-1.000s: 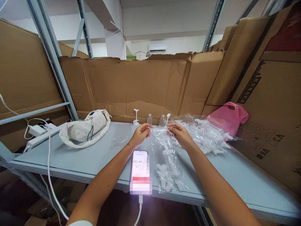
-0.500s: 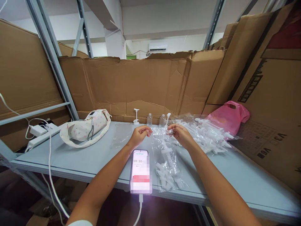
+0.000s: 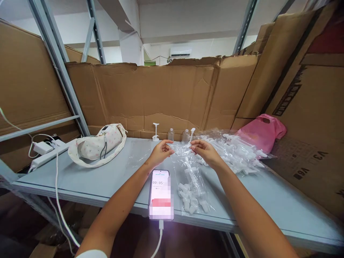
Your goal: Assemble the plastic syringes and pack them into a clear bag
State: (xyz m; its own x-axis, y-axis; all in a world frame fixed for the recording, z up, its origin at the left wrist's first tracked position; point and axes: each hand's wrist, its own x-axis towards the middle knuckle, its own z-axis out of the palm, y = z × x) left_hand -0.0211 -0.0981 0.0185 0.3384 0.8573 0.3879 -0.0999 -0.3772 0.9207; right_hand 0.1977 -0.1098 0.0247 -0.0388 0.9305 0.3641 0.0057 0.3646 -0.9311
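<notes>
A clear plastic bag [image 3: 192, 182] with several white plastic parts at its bottom lies in front of me, its top edge between my two hands. My left hand [image 3: 161, 152] is beside the bag's top left corner, thumb and forefinger apart, with nothing seen between them. At the top right corner, my right hand [image 3: 202, 149] pinches the film. Behind the hands stand two small clear bottles [image 3: 171, 134], [image 3: 185, 136] and a white pump head [image 3: 155, 132]. Another white pump [image 3: 192, 134] leans by the right bottle.
A large clear bag of white pumps [image 3: 236, 152] and a pink bag [image 3: 262, 133] lie at the right. A phone [image 3: 161, 195] with a cable sits at the front edge. At the left are a fabric pouch [image 3: 98, 146] and a power strip [image 3: 49, 156]. Cardboard [image 3: 150, 93] walls the back.
My left hand's fingers have spread apart and its grip on the bag's top left corner has loosened. My right hand has barely moved.
</notes>
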